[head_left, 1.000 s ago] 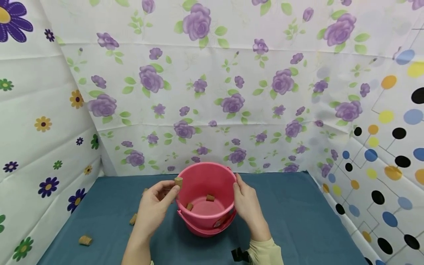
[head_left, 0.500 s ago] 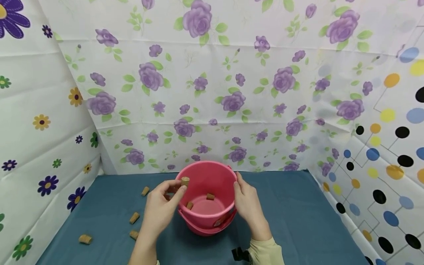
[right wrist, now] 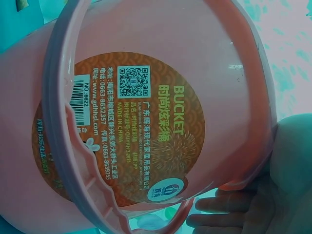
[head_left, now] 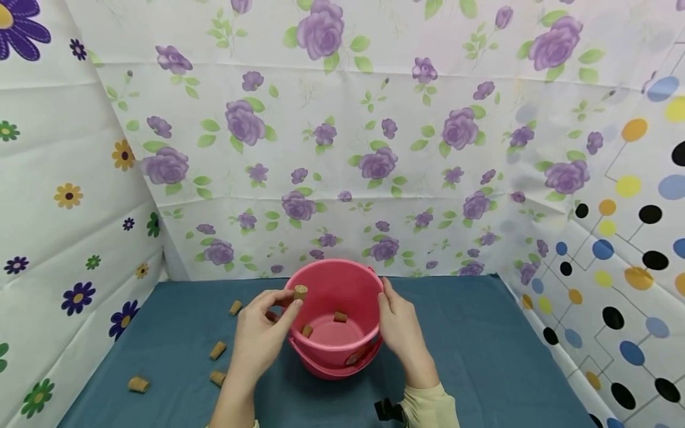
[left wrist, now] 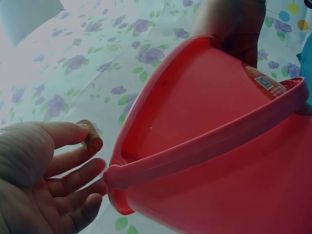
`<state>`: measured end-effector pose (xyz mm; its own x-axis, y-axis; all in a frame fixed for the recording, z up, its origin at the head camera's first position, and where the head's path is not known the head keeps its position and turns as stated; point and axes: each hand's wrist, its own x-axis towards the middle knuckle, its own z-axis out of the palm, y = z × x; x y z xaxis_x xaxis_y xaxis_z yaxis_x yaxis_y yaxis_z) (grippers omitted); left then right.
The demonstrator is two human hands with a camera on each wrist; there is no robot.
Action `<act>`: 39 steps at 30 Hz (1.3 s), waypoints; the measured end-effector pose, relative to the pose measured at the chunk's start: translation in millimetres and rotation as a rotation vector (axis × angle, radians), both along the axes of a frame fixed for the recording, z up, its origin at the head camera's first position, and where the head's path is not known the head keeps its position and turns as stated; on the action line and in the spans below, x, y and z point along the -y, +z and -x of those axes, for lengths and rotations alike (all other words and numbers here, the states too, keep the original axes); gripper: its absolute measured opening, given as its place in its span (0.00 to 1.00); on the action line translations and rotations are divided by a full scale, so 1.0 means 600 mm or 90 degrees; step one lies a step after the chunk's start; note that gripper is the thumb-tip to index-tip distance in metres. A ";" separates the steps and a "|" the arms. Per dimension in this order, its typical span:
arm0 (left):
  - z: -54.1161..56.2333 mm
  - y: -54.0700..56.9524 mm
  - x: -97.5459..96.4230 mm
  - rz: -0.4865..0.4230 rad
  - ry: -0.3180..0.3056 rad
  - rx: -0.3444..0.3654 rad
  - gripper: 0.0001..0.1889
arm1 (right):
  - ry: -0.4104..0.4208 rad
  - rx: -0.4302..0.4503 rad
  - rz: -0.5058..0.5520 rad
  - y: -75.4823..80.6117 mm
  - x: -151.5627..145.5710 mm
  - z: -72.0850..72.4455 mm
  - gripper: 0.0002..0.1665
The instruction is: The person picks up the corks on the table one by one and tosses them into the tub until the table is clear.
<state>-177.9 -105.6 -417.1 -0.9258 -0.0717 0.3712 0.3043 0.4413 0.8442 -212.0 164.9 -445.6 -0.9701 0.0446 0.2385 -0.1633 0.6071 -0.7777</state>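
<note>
A pink bucket [head_left: 333, 356] stands on the blue cloth in the head view, its handle hanging down at the front. My left hand [head_left: 263, 333] pinches a cork [head_left: 301, 292] between thumb and forefinger, just over the bucket's left rim. The left wrist view shows the same cork [left wrist: 91, 136] at the fingertips, beside the rim and handle joint. On the opposite side, my right hand [head_left: 402, 327] grips the bucket's rim, thumb on the edge. Inside lie two more corks, one near the middle [head_left: 340, 317], another cork [head_left: 307, 330] by the left wall.
Several loose corks lie on the blue cloth [head_left: 481, 356] left of the bucket, among them a far cork [head_left: 235, 307] and a near-left cork [head_left: 138, 384]. Flowered sheets [head_left: 342, 148] rise behind and at the left; a dotted sheet [head_left: 631, 267] stands at the right.
My left hand has shifted slightly right, bringing the cork from outside the rim to over it. More corks on the cloth have come into sight. The right hand has kept its grip.
</note>
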 end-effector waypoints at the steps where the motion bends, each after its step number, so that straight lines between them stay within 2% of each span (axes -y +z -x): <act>1: 0.000 0.000 0.000 0.001 0.000 -0.002 0.14 | 0.000 0.000 0.000 -0.001 0.000 0.000 0.31; 19: -0.003 0.002 -0.008 0.025 -0.011 -0.046 0.14 | -0.003 -0.005 -0.007 0.001 0.000 0.001 0.31; 39: -0.004 0.001 -0.001 0.022 -0.007 -0.053 0.14 | -0.002 -0.005 -0.008 0.000 0.002 0.000 0.31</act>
<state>-175.5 -105.2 -416.2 -0.8922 -0.0482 0.4491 0.3777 0.4657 0.8003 -212.3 163.7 -445.9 -0.9680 0.0455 0.2467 -0.1670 0.6170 -0.7690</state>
